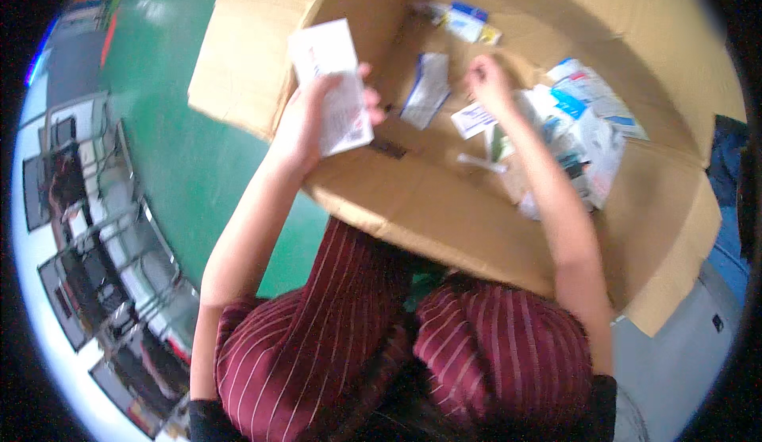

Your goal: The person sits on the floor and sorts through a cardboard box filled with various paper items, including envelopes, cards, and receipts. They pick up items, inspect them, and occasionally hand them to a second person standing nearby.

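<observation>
A big open cardboard box (444, 212) stands in front of me on a green floor. My left hand (305, 120) holds a stack of flat white packets (333, 84) over the box's left edge. My right hand (488, 81) reaches down inside the box, with its fingers on a small white card (473, 119). Another white and blue packet (426, 90) lies on the box bottom between my hands. A heap of white and blue packets (583, 124) sits to the right of my right hand.
More small packets (464, 21) lie at the far side of the box. Box flaps (238, 53) spread out to the left and right. Metal racks with dark trays (103, 227) stand at the left on the green floor (190, 164). My knees in dark red striped cloth (333, 339) press against the box.
</observation>
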A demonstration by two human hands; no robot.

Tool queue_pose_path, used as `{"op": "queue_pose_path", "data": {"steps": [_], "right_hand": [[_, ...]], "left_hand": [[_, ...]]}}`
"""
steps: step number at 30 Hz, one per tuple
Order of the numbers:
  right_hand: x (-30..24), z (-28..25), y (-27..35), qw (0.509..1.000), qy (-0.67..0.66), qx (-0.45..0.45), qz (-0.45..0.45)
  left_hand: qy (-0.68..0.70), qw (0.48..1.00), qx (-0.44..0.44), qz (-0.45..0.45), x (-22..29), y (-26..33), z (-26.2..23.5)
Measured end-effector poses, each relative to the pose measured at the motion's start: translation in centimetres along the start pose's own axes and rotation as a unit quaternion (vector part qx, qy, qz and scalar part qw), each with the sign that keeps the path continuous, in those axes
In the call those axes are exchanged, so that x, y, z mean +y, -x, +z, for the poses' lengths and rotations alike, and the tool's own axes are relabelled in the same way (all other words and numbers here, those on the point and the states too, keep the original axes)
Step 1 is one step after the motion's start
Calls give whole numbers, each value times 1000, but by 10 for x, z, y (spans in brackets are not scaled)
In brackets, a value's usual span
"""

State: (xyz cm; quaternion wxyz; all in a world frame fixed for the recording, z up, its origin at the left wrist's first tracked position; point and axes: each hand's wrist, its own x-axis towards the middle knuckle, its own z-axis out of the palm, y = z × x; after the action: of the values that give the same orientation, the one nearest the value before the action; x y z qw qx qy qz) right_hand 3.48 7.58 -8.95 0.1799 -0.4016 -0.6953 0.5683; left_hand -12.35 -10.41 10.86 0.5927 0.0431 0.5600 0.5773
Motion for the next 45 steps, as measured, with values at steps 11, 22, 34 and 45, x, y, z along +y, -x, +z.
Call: {"op": "queue_pose_path", "data": {"steps": [11, 22, 34, 45], "right_hand": [[-297, -220, 87, 866, 217, 184, -411], [-401, -465, 11, 516, 623, 583, -70], [-385, -530, -22, 519, 698, 472, -145], [-245, -168, 42, 849, 360, 39, -384]], "left_hand": [[-63, 988, 37, 139, -3, 36, -9], [-24, 991, 10, 131, -3, 32, -20], [20, 991, 25, 130, 2, 34, -9], [41, 993, -95, 64, 17, 42, 8]]}}
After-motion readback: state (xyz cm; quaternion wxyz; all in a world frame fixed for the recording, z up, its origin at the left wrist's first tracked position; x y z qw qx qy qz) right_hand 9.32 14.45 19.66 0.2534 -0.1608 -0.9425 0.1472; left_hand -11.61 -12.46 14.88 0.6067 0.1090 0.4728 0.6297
